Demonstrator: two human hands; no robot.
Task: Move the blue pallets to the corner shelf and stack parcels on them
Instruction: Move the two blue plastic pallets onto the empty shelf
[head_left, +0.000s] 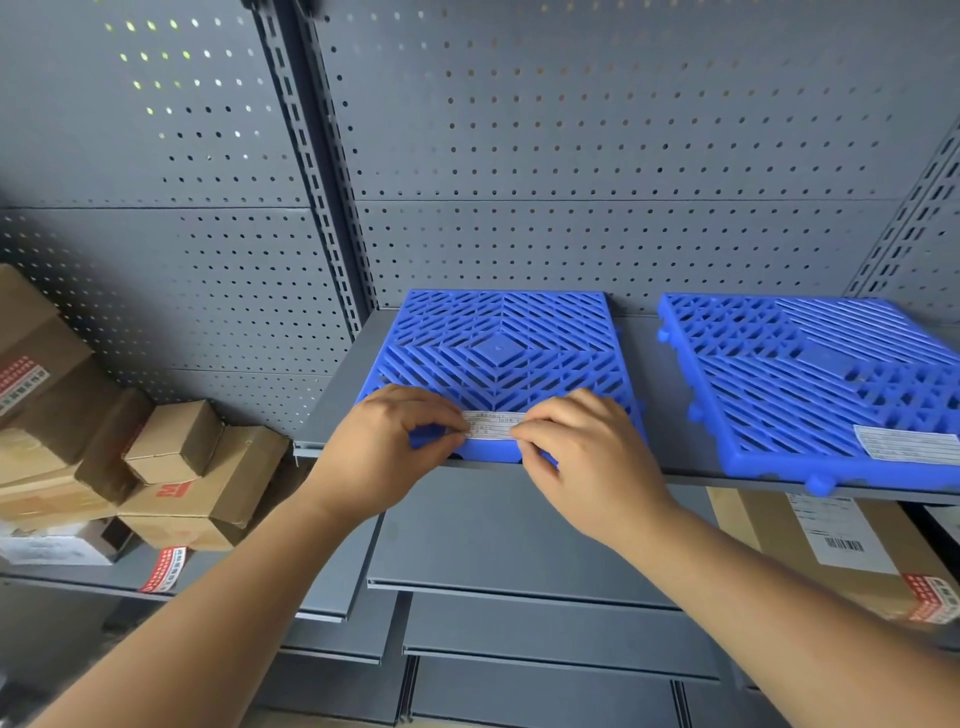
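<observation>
A blue grid pallet (498, 348) lies flat on the grey corner shelf (343, 395), against the pegboard back. Both hands rest on its front edge. My left hand (395, 441) and my right hand (582, 447) pinch the two ends of a white label (491, 425) stuck along that edge. A second blue pallet (810, 384) lies to the right on the same shelf, slightly tilted, with its own white label (909, 442). Cardboard parcels (171, 467) are piled on the lower shelf at left.
Grey perforated back panels (571, 156) and slotted uprights (322, 171) close the corner. Empty grey shelves (519, 545) step down below my arms. A large brown parcel with a barcode label (831, 545) sits under the right pallet.
</observation>
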